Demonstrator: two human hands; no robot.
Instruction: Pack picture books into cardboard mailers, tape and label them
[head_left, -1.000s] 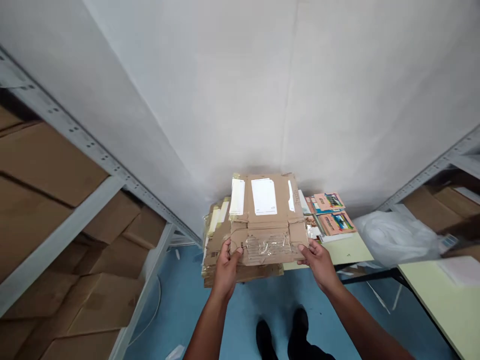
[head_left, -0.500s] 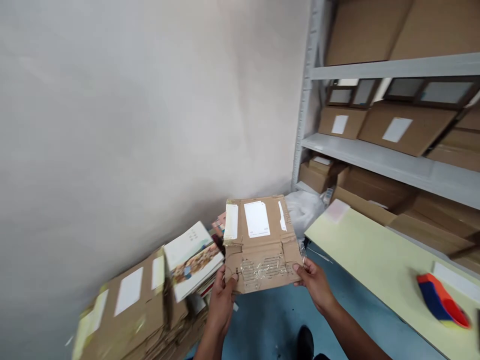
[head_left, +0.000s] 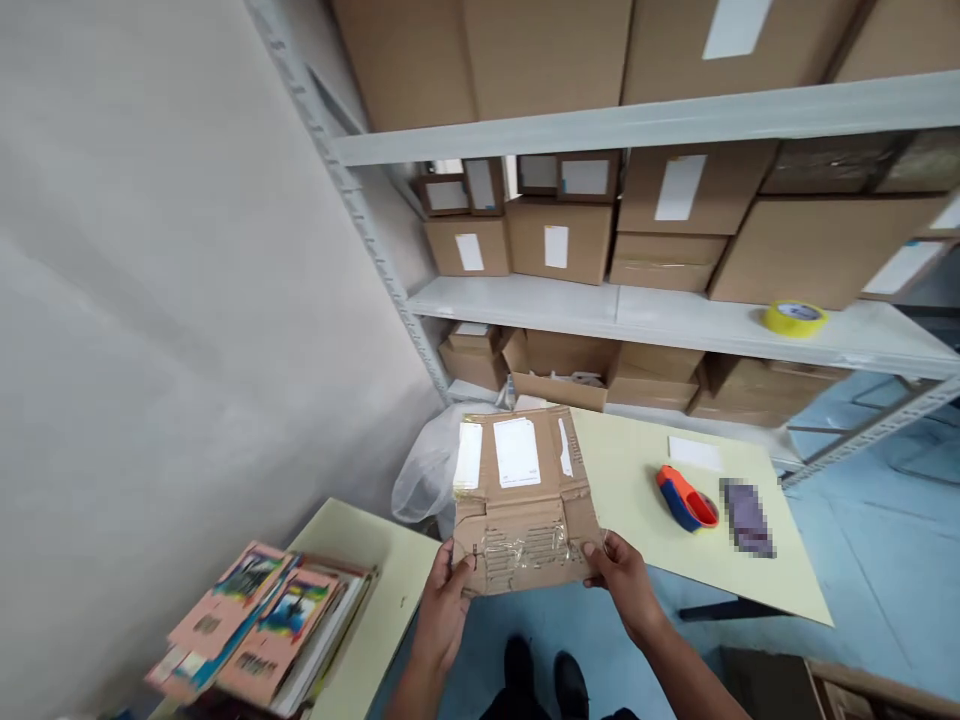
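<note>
Left hand (head_left: 444, 598) and right hand (head_left: 621, 580) are both gripping the cardboard (head_left: 525, 512), 1 near corner each. It's held up by the right-side tabletop (head_left: 619, 480), 3 white labels (head_left: 517, 452) showing. Books (head_left: 259, 625) piled on the other tabletop (head_left: 379, 545).

The one camera is worn on the head and looks forward and down. The shoes (head_left: 519, 662) appear at the lower edge, the left hand (head_left: 444, 605) and right hand (head_left: 621, 582) are near, the right worktop (head_left: 622, 480) is farther, and the shelf rack (head_left: 660, 312) stands behind it.
</note>
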